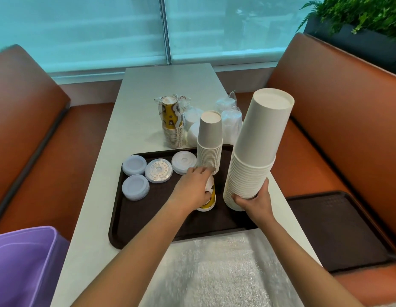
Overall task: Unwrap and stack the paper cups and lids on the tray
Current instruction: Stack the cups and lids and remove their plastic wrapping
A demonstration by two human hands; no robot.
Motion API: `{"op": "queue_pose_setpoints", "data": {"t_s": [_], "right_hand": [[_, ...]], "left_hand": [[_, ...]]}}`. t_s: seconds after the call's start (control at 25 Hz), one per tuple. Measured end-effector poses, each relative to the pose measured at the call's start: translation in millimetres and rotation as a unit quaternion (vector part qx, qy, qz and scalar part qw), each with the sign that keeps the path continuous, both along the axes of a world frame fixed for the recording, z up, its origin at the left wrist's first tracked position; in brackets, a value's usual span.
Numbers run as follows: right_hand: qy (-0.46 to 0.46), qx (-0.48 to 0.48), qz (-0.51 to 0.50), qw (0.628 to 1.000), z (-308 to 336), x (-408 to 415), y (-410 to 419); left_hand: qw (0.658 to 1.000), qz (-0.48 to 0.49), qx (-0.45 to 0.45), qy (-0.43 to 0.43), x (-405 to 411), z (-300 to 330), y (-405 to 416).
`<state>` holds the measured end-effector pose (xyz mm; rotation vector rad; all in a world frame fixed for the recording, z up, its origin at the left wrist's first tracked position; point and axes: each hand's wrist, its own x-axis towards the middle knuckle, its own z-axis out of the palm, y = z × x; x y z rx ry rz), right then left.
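Tall white cup stack (pixel 256 149) upside-down, right hand (pixel 254 201) gripping its base, left hand (pixel 193 188) apparently grasping yellow patterned cup (pixel 209 199)

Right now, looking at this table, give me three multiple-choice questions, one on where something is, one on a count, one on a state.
1. Where is the still-wrapped pack of yellow patterned cups?
A. On the table beyond the tray
B. On the tray
C. In the purple bin

2. How many piles of lids lie on the tray?
A. Two
B. Four
C. Six

3. What is the right hand doing?
A. Resting flat on the table
B. Gripping the base of the tall white cup stack
C. Holding a lid

Answers: 1 A, it stands on the white tabletop behind the tray's far edge. 2 B, four round piles sit at the tray's left. 3 B, its fingers curl round the stack's bottom.
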<state>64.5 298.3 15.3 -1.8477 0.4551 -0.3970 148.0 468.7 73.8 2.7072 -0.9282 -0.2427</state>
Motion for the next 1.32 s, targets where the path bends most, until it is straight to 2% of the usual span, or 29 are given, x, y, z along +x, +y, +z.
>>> {"op": "queue_pose_setpoints", "data": {"t_s": [0.08, 0.24, 0.4, 0.48, 0.6, 0.68, 0.8, 0.88, 0.96, 1.12, 1.32], "right_hand": [[-0.003, -0.001, 0.008, 1.000, 0, 12, -3], [-0.010, -0.001, 0.022, 1.000, -2, 32, -9], [-0.024, 0.003, 0.032, 0.999, -8, 47, -16], [-0.026, -0.005, 0.002, 1.000, -14, 45, -17], [-0.117, -0.074, -0.081, 0.987, -26, 15, 0], [-0.163, -0.098, -0.028, 0.981, -29, -7, 24], [-0.056, -0.104, 0.114, 0.986, -26, -10, 60], [0.029, -0.058, 0.122, 0.990, -30, 3, 69], [0.064, -0.009, 0.123, 0.990, -32, 15, 68], [0.101, 0.009, 0.152, 0.983, -32, 28, 68], [0.114, -0.022, 0.178, 0.977, -36, 38, 76]], "left_hand": [[0.997, 0.039, -0.068, 0.020, -6, -7, 10], [0.964, 0.109, -0.201, 0.136, -11, -26, 17], [0.937, 0.168, -0.261, 0.162, -13, -39, 13], [0.933, 0.171, -0.265, 0.171, -17, -38, 12], [0.958, 0.156, -0.211, 0.119, -18, -34, 23], [0.955, 0.204, -0.212, 0.040, -3, -34, 45], [0.909, 0.345, -0.233, -0.010, 43, -35, 90], [0.897, 0.396, -0.193, 0.022, 72, -37, 118], [0.918, 0.369, -0.133, 0.053, 91, -46, 135], [0.953, 0.282, -0.049, 0.099, 101, -65, 141], [0.961, 0.275, 0.022, 0.025, 97, -63, 140]]}}
